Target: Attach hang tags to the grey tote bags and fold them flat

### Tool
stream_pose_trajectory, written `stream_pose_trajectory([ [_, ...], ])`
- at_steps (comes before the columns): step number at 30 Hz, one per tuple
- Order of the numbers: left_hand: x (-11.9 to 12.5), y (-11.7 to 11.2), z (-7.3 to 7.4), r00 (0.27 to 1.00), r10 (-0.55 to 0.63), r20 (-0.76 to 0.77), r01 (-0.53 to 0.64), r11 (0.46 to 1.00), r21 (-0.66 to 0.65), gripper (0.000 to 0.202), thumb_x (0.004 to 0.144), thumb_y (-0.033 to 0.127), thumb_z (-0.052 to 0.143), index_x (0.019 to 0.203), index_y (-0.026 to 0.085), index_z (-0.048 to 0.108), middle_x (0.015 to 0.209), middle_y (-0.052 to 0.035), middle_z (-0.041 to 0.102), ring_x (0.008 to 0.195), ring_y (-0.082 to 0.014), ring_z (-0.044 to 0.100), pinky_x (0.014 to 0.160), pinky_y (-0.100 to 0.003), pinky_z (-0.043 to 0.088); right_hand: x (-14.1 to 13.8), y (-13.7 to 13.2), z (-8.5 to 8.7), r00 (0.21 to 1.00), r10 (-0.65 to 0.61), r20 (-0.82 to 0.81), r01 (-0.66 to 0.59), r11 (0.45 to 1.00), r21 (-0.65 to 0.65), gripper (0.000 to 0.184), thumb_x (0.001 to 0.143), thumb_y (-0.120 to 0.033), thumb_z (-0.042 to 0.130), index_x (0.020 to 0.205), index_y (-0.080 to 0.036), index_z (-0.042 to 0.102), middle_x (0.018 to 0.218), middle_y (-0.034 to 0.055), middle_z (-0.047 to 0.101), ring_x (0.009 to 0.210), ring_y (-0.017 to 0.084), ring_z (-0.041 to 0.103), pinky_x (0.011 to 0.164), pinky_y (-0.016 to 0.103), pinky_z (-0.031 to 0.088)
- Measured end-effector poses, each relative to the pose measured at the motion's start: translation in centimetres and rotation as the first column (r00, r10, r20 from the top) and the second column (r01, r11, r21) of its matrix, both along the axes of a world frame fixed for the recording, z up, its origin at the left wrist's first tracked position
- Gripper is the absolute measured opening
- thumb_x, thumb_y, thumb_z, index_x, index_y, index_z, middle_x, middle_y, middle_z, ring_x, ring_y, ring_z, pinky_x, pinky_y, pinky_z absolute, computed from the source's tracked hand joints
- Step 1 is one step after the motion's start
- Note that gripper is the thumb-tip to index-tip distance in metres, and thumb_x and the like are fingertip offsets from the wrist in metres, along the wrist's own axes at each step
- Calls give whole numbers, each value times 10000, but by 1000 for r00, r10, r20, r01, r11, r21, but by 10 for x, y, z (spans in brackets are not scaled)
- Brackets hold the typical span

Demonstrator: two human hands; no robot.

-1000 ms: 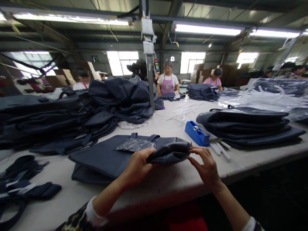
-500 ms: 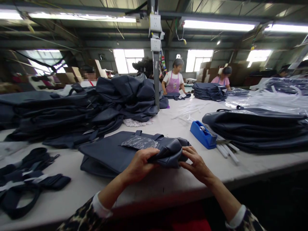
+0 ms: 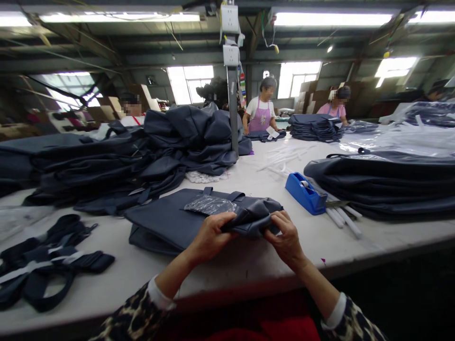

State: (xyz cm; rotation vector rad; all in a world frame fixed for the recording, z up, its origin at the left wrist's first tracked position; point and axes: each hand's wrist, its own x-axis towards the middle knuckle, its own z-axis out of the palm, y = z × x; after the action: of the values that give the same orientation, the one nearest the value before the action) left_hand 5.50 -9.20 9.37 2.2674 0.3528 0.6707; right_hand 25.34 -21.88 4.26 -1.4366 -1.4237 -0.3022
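Note:
A dark navy bag (image 3: 167, 217) lies on its side on the white table in front of me, its two short strap loops toward the back. On top of it rests a small clear plastic packet (image 3: 209, 204). My left hand (image 3: 212, 235) grips the bag's folded right part, thumb above and the other fingers tucked out of sight beneath. At the crumpled right end, my right hand (image 3: 285, 237) pinches the edge of the fabric with bent fingers. The folds hide some of the fingertips.
Bundled navy straps (image 3: 53, 265) lie at the left, below a large heap of navy bags (image 3: 192, 137). A blue tape dispenser (image 3: 304, 194), white tubes (image 3: 343, 220) and a bag stack (image 3: 384, 184) are at the right. A post (image 3: 232, 109) stands behind; co-workers (image 3: 261, 111) work beyond.
My right hand's fingers have curled in tighter on the bag's end, and the crumpled fabric there has shifted. The view has tilted and swung slightly, so the surroundings appear displaced.

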Motion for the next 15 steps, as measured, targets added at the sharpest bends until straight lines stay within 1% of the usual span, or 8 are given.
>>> stream_pose_trajectory([
  [2, 1, 3, -2, 1000, 6, 3, -6, 1000, -18, 59, 822, 184, 606, 774, 151, 607, 722, 26, 547, 702, -128, 497, 646, -224, 344, 5, -8, 7, 993, -81, 82, 76, 995, 57, 144, 792, -73, 585, 767, -214, 565, 794, 26, 606, 792, 202, 503, 757, 367, 434],
  [4, 3, 4, -5, 1000, 0, 2, 0, 1000, -18, 40, 824, 176, 603, 792, 156, 615, 733, 26, 560, 707, -130, 507, 654, -224, 353, 11, -20, 12, 961, -174, 216, 152, 981, 117, 140, 795, -69, 607, 808, -208, 593, 818, 34, 640, 811, 209, 534, 791, 384, 447],
  [5, 3, 4, -7, 1000, -7, -4, 7, 1000, -8, 25, 821, 163, 603, 817, 160, 628, 755, 23, 580, 724, -135, 524, 668, -225, 363, 13, -25, 12, 939, -211, 273, 179, 974, 136, 142, 796, -67, 613, 815, -207, 597, 819, 35, 648, 814, 212, 546, 795, 389, 453],
  [7, 4, 3, -11, 1000, -19, -18, 19, 999, 28, 97, 811, 133, 605, 883, 173, 655, 826, 15, 630, 783, -151, 568, 709, -234, 385, 15, -35, 9, 916, -250, 313, 214, 966, 143, 146, 800, -64, 619, 825, -207, 596, 810, 35, 649, 807, 213, 555, 787, 391, 460],
  [10, 4, 0, -15, 999, -15, -30, 18, 997, 76, 173, 808, 107, 610, 945, 192, 672, 906, 6, 674, 853, -171, 609, 753, -248, 406, 16, -47, 2, 923, -252, 291, 229, 967, 112, 137, 834, -79, 621, 856, -211, 590, 827, 39, 645, 819, 219, 562, 784, 397, 470],
  [12, 4, -2, -17, 999, -28, -26, 31, 994, 105, 187, 816, 107, 618, 969, 199, 675, 943, -2, 686, 890, -180, 621, 781, -256, 415, 18, -51, 1, 936, -221, 275, 206, 975, 83, 143, 864, -132, 644, 979, -202, 597, 978, 80, 655, 929, 246, 577, 838, 425, 478],
  [14, 5, -4, -17, 998, -63, -27, 66, 988, 136, 202, 827, 118, 631, 1003, 206, 674, 999, -11, 692, 939, -189, 627, 816, -263, 422, 20, -54, 6, 938, -139, 319, 140, 990, 18, 302, 881, -193, 668, 1167, -190, 569, 1152, 122, 622, 1068, 271, 559, 914, 447, 477],
  [15, 5, -5, -17, 997, -78, -29, 82, 985, 149, 207, 831, 122, 636, 1015, 210, 673, 1021, -14, 692, 959, -193, 628, 829, -265, 423, 22, -54, 9, 927, -94, 363, 109, 994, -22, 370, 879, -207, 681, 1225, -192, 554, 1199, 130, 603, 1105, 276, 546, 936, 448, 479],
])
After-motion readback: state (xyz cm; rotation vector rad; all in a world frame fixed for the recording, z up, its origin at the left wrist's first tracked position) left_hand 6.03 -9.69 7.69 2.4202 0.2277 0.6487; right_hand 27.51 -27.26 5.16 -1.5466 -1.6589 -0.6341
